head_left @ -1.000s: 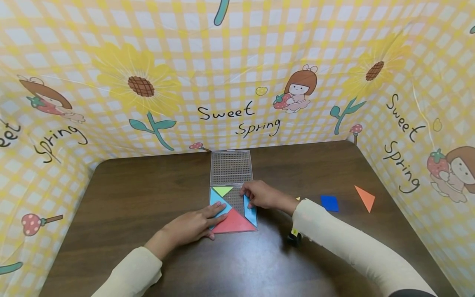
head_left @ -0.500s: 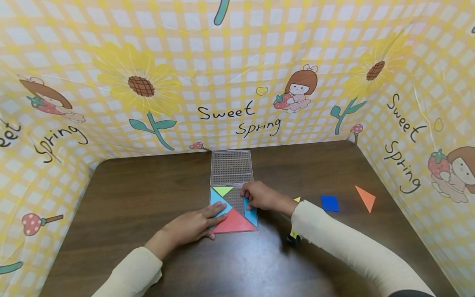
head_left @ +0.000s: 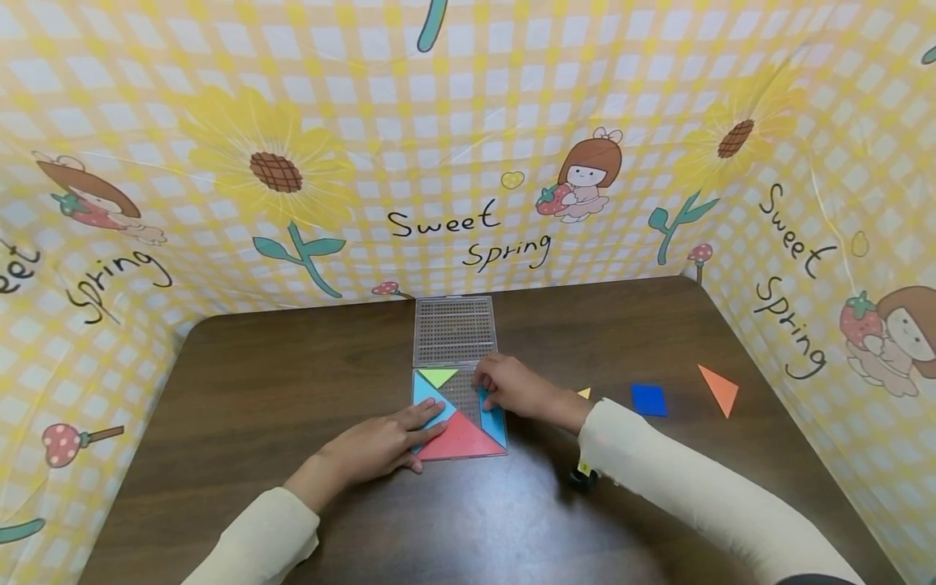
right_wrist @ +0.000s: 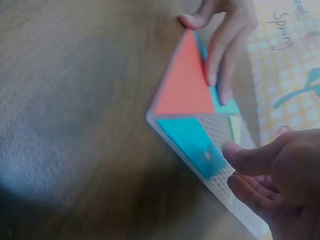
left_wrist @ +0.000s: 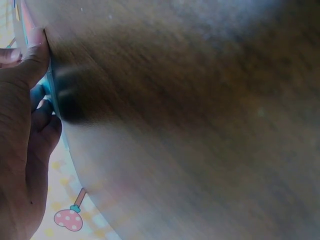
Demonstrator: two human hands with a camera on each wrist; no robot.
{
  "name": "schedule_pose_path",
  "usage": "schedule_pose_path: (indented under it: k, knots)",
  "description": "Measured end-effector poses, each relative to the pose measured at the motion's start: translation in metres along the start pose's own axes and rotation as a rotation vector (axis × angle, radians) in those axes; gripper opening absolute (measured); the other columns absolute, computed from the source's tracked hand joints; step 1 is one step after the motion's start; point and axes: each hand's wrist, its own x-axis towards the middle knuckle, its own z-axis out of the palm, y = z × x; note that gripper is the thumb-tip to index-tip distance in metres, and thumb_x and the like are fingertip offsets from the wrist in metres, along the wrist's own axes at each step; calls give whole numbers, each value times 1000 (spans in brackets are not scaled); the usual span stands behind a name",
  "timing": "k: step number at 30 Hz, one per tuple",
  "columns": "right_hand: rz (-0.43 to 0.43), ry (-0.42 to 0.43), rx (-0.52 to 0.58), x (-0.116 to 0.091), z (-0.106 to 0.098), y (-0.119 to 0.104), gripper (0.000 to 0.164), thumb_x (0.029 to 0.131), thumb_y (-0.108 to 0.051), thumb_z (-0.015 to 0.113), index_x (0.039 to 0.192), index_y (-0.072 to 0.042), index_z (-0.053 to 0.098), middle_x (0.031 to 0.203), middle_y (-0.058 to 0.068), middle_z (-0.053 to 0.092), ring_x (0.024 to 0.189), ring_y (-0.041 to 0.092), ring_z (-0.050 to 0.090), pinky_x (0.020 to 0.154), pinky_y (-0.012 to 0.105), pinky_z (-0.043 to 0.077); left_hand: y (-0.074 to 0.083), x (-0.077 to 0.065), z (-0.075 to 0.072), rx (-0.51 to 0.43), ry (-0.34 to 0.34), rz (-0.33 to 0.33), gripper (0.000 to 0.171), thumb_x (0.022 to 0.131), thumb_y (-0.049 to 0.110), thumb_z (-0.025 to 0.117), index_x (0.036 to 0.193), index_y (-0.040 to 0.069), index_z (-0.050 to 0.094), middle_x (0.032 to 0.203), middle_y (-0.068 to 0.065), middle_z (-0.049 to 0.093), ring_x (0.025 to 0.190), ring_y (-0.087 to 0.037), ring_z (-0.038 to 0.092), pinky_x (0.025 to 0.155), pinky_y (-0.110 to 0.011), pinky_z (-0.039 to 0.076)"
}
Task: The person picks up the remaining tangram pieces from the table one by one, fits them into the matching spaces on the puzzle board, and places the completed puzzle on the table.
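Observation:
My left hand [head_left: 366,447] rests with extended fingers across the large light-blue triangle [head_left: 424,389] and the edge of the red triangle [head_left: 462,439]; its thumb lies at the tray's near edge. Both pieces lie flat in the clear studded tray [head_left: 461,394]. At the tray's right side is a blue parallelogram [right_wrist: 192,142], also flat, partly covered in the head view by my right hand [head_left: 521,386]. The right wrist view shows that thumb beside the parallelogram's far end, fingers bent below it, with no piece pinched between them. A small lime triangle [head_left: 439,376] sits at the tray's far left corner.
The tray's other half [head_left: 455,329] lies unfolded behind it, near the cloth backdrop. Out on the right of the wooden table [head_left: 307,366] are a blue square [head_left: 648,400], an orange triangle [head_left: 720,392] and a yellow piece [head_left: 584,393], mostly hidden by my right arm.
My right fingers stay at the far end of the parallelogram, with only slight movement; the piece looks settled closer along the tray's right edge. My left hand keeps its place.

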Motion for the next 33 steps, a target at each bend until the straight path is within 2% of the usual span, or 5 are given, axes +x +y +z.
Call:
schedule_pose_path:
  k: [4, 9, 20, 33]
  knots:
    - [-36, 93, -36, -8, -16, 7, 25, 82, -3, 75, 104, 0, 65, 97, 9, 61, 85, 16, 60, 72, 24, 54, 0, 0, 0, 1, 3, 1, 65, 93, 47, 55, 148, 17, 38, 159, -7, 26, 145, -24, 29, 98, -36, 49]
    - [-1, 174, -74, -28, -40, 29, 26, 80, -2, 76, 103, 3, 65, 93, 10, 62, 84, 18, 63, 73, 28, 55, 0, 0, 1, -4, 4, -1, 66, 93, 47, 56, 149, 17, 37, 159, -8, 25, 145, -26, 28, 98, -37, 49]
    - [134, 194, -84, -81, -60, 74, 28, 80, -8, 77, 103, 2, 65, 93, 8, 62, 84, 17, 62, 73, 29, 54, 1, -1, 1, -14, -7, -12, 66, 93, 47, 55, 149, 17, 36, 159, -6, 24, 146, -24, 26, 99, -37, 48]
    - [203, 206, -131, -110, -71, 96, 27, 79, -8, 78, 101, 1, 66, 90, 9, 62, 81, 18, 62, 71, 30, 54, 1, -1, 0, -16, -10, -11, 66, 93, 47, 54, 149, 17, 36, 159, -7, 24, 145, -25, 27, 101, -38, 47]
